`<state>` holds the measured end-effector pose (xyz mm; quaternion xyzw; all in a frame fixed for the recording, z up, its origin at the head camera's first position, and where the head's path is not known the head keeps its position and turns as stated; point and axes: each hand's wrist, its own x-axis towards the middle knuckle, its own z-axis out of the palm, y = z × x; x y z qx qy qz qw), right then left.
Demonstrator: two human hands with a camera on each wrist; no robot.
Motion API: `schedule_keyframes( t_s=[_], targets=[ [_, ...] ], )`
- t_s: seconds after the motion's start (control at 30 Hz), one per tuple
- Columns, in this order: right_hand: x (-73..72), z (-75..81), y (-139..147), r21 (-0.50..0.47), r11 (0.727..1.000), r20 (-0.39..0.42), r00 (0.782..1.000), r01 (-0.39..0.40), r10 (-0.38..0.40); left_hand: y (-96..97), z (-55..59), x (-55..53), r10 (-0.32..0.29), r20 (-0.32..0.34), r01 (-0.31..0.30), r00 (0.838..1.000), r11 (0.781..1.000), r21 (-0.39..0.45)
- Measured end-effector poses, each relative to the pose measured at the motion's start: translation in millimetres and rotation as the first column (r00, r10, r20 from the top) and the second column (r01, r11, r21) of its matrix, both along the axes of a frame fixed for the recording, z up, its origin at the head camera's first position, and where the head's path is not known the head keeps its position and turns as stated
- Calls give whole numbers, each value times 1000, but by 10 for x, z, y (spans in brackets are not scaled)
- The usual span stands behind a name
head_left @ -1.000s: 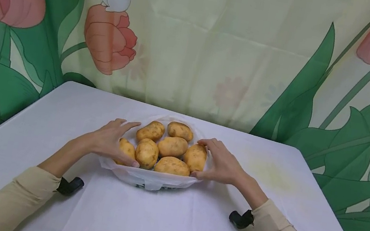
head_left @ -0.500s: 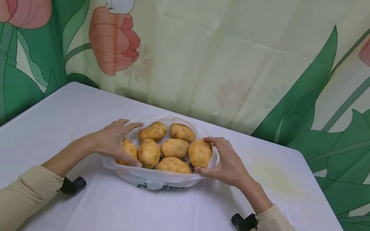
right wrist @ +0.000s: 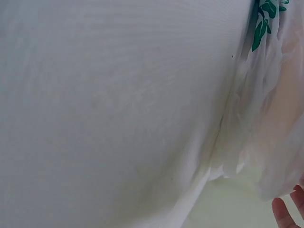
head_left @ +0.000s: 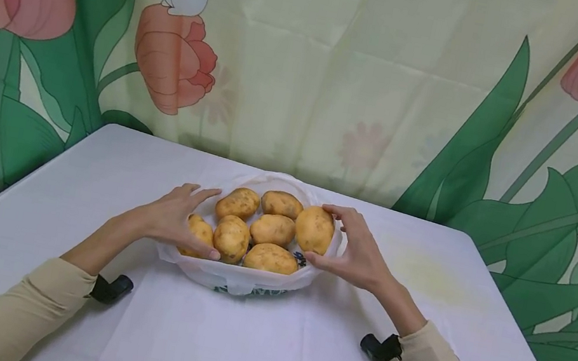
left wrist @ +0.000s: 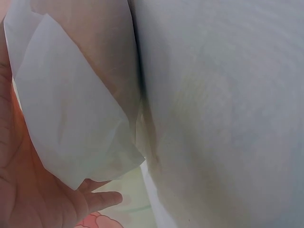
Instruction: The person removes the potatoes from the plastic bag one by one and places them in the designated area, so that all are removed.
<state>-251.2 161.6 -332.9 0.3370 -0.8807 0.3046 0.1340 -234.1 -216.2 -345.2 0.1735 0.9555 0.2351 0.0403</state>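
Observation:
A white plastic bag [head_left: 243, 276] lies on the table, its mouth spread wide around several brown potatoes. In the head view my right hand [head_left: 355, 247] grips the rightmost potato [head_left: 314, 229] between thumb and fingers, raised over the bag's right side. My left hand [head_left: 169, 217] spans the leftmost potato [head_left: 202, 228] with spread fingers, its thumb along the front by the bag's rim. The left wrist view has my left hand's palm [left wrist: 38, 194] beside the bag's thin side [left wrist: 71, 114]. Only fingertips [right wrist: 282, 213] of my right hand show in the right wrist view, below the bag [right wrist: 242, 109].
A white cloth covers the table [head_left: 224, 350], whose far edge runs just behind the bag. Behind it hangs a curtain [head_left: 297, 66] printed with tulips and a white animal. Dark green print [right wrist: 266, 19] marks the bag's outside.
My right hand has taken hold of the rightmost potato and raised it slightly, tilting it and baring dark print inside the bag. My left hand has stayed about where it was.

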Motion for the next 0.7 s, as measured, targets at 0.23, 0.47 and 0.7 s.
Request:
schedule_keyframes(
  t_s=[0.23, 0.47, 0.7],
  targets=[
    [59, 34, -6, -33, 998, 9, 998, 58, -58, -8, 6, -2, -11, -2, 11, 1000, 1000, 14],
    [102, 65, -44, -93, 990, 36, 994, 102, -99, -22, -16, 11, -15, -7, 15, 1000, 1000, 18],
    [87, 130, -104, -134, 982, 43, 991, 135, -130, -21, 12, -10, -12, -5, 12, 1000, 1000, 4]
  ],
)
